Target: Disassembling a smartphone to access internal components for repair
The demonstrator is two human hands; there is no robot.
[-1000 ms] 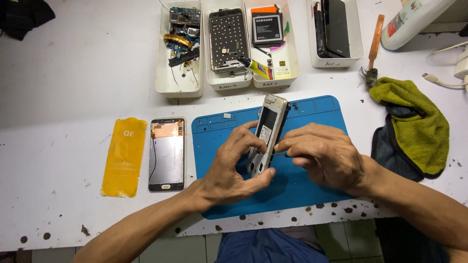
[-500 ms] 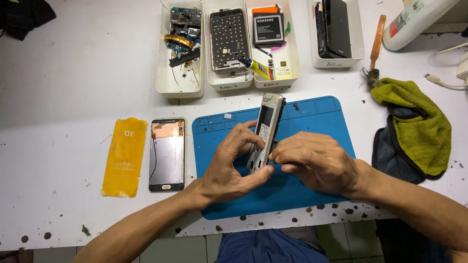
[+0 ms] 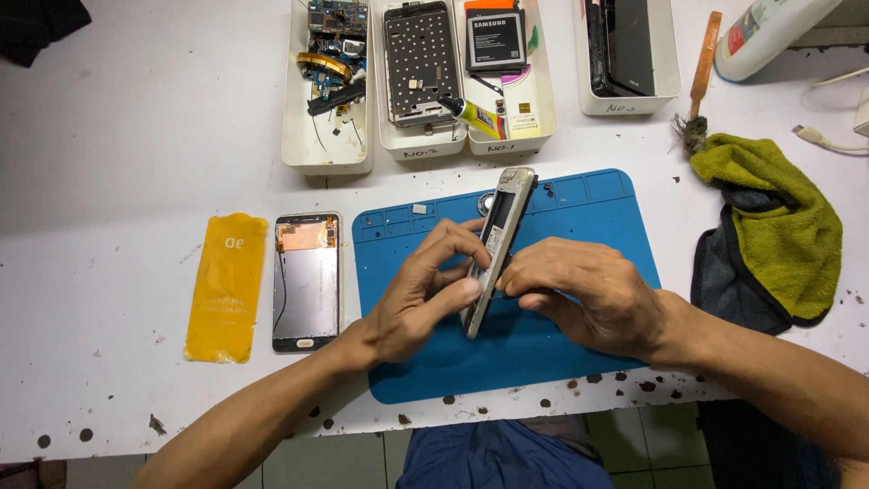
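Left hand [image 3: 418, 299] is pinching the silver phone mid-frame w/ exposed inner side [image 3: 496, 249] along its left edge, fingers curled, thumb underneath. Right hand [image 3: 588, 294] is closing on the frame's right edge, fingertips pressing at approx. mid-length. Frame is standing on edge, tilted, above the blue silicone work mat [image 3: 597, 208], centre of bench.

Step in hand, as judged: working the frame's side, likely seating or releasing a part. Next move is calling for steady two-hand support and light pressure.

Left of mat: detached display panel w/ copper flex [image 3: 306, 281], then yellow protective film [image 3: 222, 290]. Far side: white parts trays [image 3: 326, 158]. Right: green cloth [image 3: 774, 217].
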